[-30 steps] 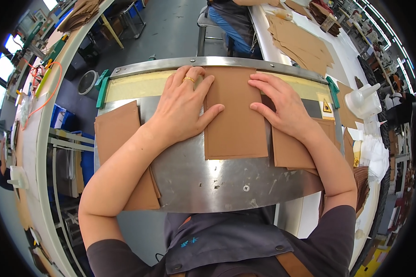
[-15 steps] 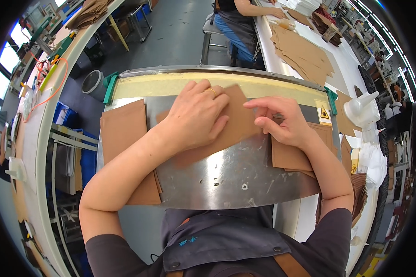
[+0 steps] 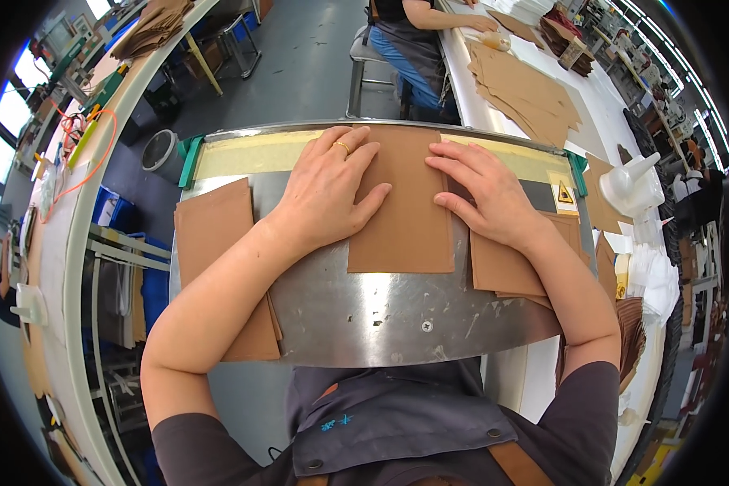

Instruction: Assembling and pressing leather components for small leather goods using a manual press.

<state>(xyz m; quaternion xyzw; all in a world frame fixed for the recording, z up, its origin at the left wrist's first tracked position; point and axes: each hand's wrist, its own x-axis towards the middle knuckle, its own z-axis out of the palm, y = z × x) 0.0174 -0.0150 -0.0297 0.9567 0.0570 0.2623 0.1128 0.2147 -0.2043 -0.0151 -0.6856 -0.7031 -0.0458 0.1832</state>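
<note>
A brown rectangular piece, leather-like (image 3: 402, 211), lies flat and lengthwise on the metal plate of the machine (image 3: 364, 324), its far end at the metal bar (image 3: 316, 128). My left hand (image 3: 332, 186) rests along its left edge, fingers stretched out and thumb lying on the piece. At the right edge, my right hand (image 3: 482, 190) touches it with the fingertips, fingers apart. To the left is a stack of similar brown pieces (image 3: 215, 227), partly under my left forearm. Another brown stack (image 3: 506, 267) lies beneath my right forearm.
Green brackets (image 3: 190, 162) flank the bar, and a yellow warning label (image 3: 564, 194) sits at right. A grey bin (image 3: 164, 154) stands left. Beyond the bar, a co-worker (image 3: 409, 49) sits at a white table with brown sheets (image 3: 518, 89). A white bottle (image 3: 628, 186) stands right.
The brown piece has turned from a slant to straight, and its far end has moved up to the bar. My right hand has come onto its right edge, and my left hand has flattened.
</note>
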